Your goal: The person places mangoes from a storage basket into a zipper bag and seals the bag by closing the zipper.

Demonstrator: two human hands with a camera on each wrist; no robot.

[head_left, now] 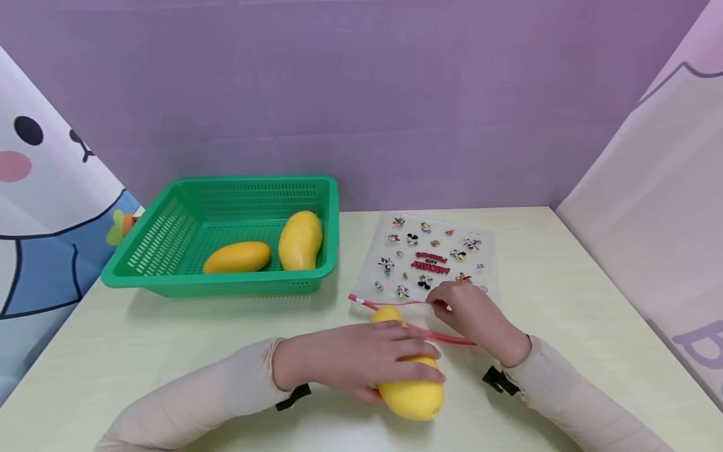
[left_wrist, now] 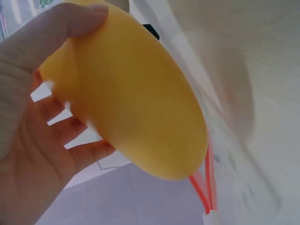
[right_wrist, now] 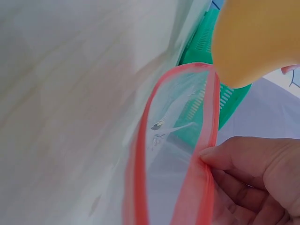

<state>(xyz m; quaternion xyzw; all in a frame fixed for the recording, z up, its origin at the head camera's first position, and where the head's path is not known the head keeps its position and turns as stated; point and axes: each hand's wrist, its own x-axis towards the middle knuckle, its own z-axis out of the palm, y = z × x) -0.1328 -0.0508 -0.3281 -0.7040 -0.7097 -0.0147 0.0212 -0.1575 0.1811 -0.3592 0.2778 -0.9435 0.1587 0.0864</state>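
My left hand (head_left: 373, 358) grips a yellow mango (head_left: 415, 398) from above, fingers wrapped over its side. In the left wrist view the thumb presses on the mango (left_wrist: 136, 93) and its narrow end points at the bag's red strip. A clear zip bag (head_left: 432, 251) printed with small cartoon figures lies on the table, its red-edged mouth toward me. With thumb and fingers my right hand (head_left: 474, 317) pinches the upper red edge, and the right wrist view shows the bag's mouth (right_wrist: 206, 136) spread apart. The mango's tip overlaps the bag's mouth in the head view.
A green plastic basket (head_left: 237, 285) stands at the back left. Inside are two more mangoes, one lying flat (head_left: 237, 257) and one leaning on the right wall (head_left: 300, 242). Purple cloth (head_left: 361, 107) hangs behind the pale table (head_left: 565, 282).
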